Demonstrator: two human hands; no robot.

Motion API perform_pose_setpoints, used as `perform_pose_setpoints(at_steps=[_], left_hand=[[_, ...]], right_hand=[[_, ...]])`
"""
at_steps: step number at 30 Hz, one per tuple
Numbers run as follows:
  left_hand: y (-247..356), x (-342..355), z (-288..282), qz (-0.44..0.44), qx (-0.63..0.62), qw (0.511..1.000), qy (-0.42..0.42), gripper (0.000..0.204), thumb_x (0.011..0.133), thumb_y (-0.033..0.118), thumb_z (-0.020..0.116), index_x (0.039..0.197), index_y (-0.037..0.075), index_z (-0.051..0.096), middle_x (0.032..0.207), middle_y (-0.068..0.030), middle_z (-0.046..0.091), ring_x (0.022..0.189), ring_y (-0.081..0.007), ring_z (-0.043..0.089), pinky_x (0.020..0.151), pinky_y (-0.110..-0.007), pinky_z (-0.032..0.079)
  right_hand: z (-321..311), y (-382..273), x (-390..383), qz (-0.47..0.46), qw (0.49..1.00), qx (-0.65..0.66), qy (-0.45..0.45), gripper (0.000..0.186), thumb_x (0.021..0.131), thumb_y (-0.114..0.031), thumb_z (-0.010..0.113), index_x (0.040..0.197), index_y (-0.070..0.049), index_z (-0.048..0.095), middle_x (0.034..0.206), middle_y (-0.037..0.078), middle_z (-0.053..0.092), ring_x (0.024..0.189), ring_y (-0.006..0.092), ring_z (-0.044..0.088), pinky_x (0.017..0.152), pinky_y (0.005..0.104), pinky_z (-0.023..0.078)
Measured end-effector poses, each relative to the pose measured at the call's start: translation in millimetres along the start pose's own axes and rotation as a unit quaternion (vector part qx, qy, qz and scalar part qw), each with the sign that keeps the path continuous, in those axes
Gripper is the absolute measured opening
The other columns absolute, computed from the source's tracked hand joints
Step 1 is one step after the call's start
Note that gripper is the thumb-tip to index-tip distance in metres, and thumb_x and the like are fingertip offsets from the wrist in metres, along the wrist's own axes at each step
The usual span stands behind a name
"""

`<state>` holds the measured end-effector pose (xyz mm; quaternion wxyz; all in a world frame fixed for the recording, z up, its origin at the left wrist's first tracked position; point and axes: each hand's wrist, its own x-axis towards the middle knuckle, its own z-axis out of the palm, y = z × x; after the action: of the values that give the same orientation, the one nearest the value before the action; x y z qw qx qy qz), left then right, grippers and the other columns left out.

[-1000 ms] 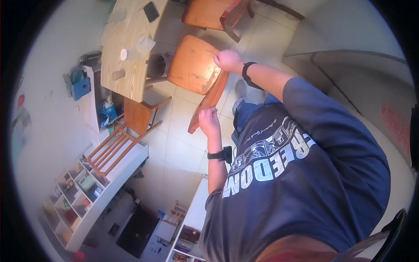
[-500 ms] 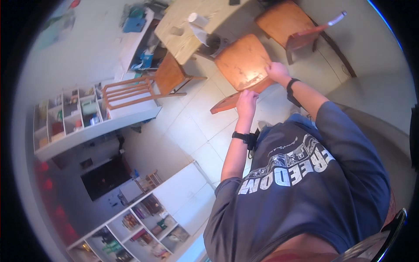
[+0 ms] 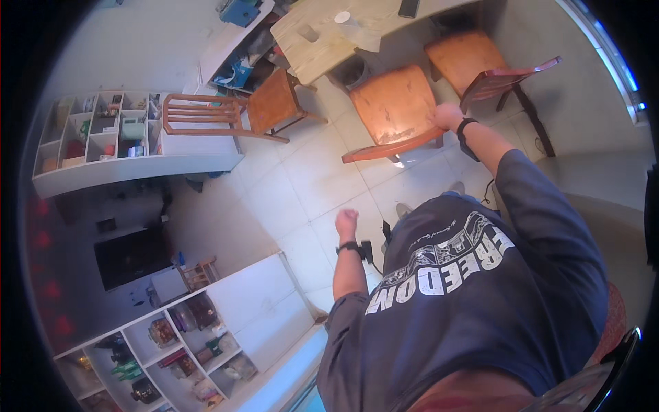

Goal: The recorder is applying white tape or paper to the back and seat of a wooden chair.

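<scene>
My right hand point(image 3: 446, 117) is closed on the right end of the backrest point(image 3: 386, 150) of a wooden chair, beside its worn orange seat point(image 3: 386, 101), which stands close to the pale wooden table point(image 3: 305, 51). My left hand point(image 3: 347, 221) hangs below and left of that chair over the tiles, away from the backrest, its fingers curled with nothing visible in them.
A second chair point(image 3: 463, 58) stands at the right, a third point(image 3: 273, 103) at the left. White shelving point(image 3: 137, 167) lines the left; another shelf unit point(image 3: 254, 295) is at lower left. A wall point(image 3: 587, 103) bounds the right. Cups point(image 3: 342, 17) and a phone point(image 3: 408, 7) lie on the table.
My left hand has let go of the chair back and moved down and left. My right hand still holds it. The view has shifted, showing more of both side chairs.
</scene>
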<state>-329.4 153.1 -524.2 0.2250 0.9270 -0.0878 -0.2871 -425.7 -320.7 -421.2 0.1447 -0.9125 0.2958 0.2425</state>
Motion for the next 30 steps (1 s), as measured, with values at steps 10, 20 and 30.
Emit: perform_pose_setpoints(at_steps=[10,20,30], left_hand=[[-231,-109,80,-0.226,-0.379,0.87,-0.22,0.018,0.079,0.017,0.064,0.091,0.003,0.066,0.065,-0.0008,0.059,0.051,-0.0109,0.052,0.045,-0.024,0.041],[-290,-91,63,0.171,0.049,0.96,-0.217,0.022,0.084,0.02,0.053,0.094,0.004,0.062,0.07,-0.0069,0.06,0.049,-0.0121,0.051,0.043,-0.024,0.041],[-157,-9,-13,-0.163,-0.336,0.896,-0.241,0.024,0.084,0.021,0.051,0.099,0.005,0.06,0.074,-0.009,0.061,0.049,-0.011,0.051,0.042,-0.023,0.042]], right_hand=[[27,-178,-12,-0.025,0.986,0.081,-0.143,0.077,0.084,-0.067,0.024,0.115,-0.006,0.058,0.121,0.019,0.053,0.115,0.0338,0.047,0.098,0.0418,0.034],[37,-177,-27,0.056,0.994,0.06,-0.069,0.063,0.086,-0.064,0.023,0.119,-0.023,0.057,0.12,0.01,0.056,0.113,0.0308,0.05,0.097,0.0418,0.034],[51,-176,-23,0.065,0.973,0.141,-0.17,0.07,0.081,-0.066,0.035,0.124,-0.013,0.052,0.13,0.014,0.046,0.123,0.0312,0.04,0.101,0.0408,0.031]])
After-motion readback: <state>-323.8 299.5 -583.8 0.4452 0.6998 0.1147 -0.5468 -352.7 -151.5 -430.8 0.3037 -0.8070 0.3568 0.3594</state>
